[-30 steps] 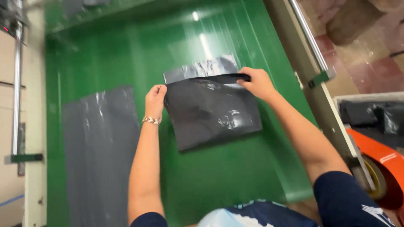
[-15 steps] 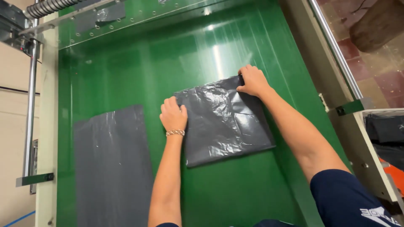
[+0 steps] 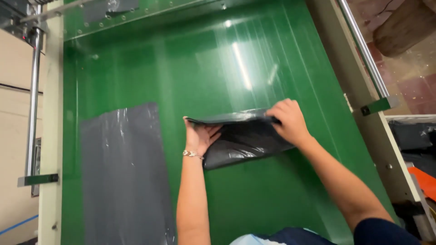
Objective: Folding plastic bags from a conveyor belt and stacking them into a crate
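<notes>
At the middle of the frame, left hand and right hand pinch the upper edge of a dark plastic bag, fingers closed on it, lifting it off the green counter. Lower left lies a flat grey sheet.

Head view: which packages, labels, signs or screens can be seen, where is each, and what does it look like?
Dark grey plastic bag: centre of the green table, glossy, folded, gripped by the left hand and right hand.
Flat grey plastic bag: lower left of the table, long rectangle, lying apart from the hands.
Dark bags: right edge, beyond the table frame, only partly visible.
No labels, signs or screens show.
</notes>
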